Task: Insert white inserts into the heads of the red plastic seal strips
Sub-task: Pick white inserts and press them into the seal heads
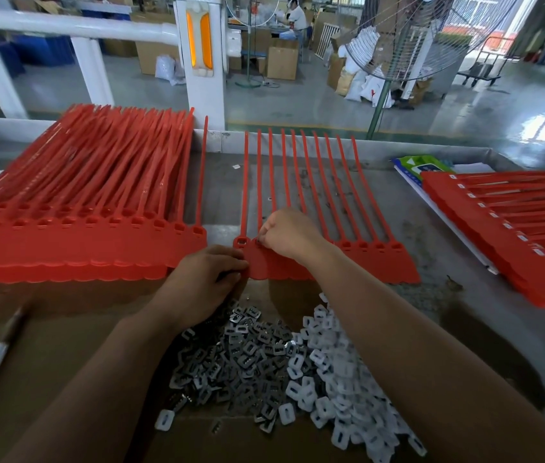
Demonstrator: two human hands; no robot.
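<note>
1. Heaped white inserts (337, 372) lie nearest, just camera-side of the middle sheet of red seal strips (381, 265), with grey metal clips (244, 359) at their left.
2. Right hand (289, 233) sits on that sheet's second head from the left, fingertips bunched in a pinch. It is probably on an insert, though the fingers hide it.
3. Left hand (207, 279) grips the sheet's left edge, fingers curled round it.
4. Doing it well: pin the sheet flat, square the insert to the pocket, press straight down until flush.
5. Scuffed grey bench (431, 202) lies under the sheet, with cardboard (64, 345) on its near side. A tall unfilled stack (80, 242) sits left of it, and a stack showing white in its heads (515, 235) sits right. Beyond it are a pedestal fan (424, 35) and cartons (282, 61).
</note>
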